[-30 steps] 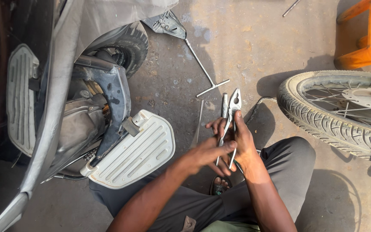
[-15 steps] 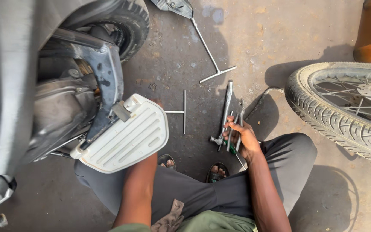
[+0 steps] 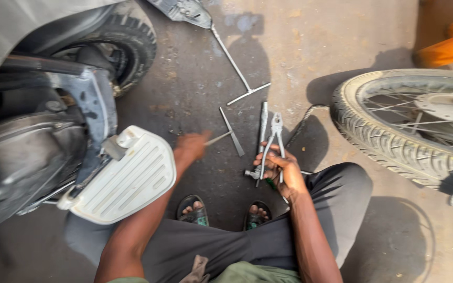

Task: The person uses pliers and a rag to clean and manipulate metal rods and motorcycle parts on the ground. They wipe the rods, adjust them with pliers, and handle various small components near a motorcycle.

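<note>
Since a moment ago, left hand [image 3: 191, 147] has come forward, gripping a T-wrench [image 3: 229, 136] off the floor mid-ground; right hand [image 3: 279, 167] holds pliers [image 3: 273, 139] beside it, near the wheel [image 3: 394, 136].

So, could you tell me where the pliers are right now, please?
In the head view, the pliers lie on the ground right of centre, handles under the right hand, beside a long metal bar, left of the loose wheel.

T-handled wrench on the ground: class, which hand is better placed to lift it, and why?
Left. The left hand already grips the T-handled wrench, while the right hand is busy holding the pliers.
</note>
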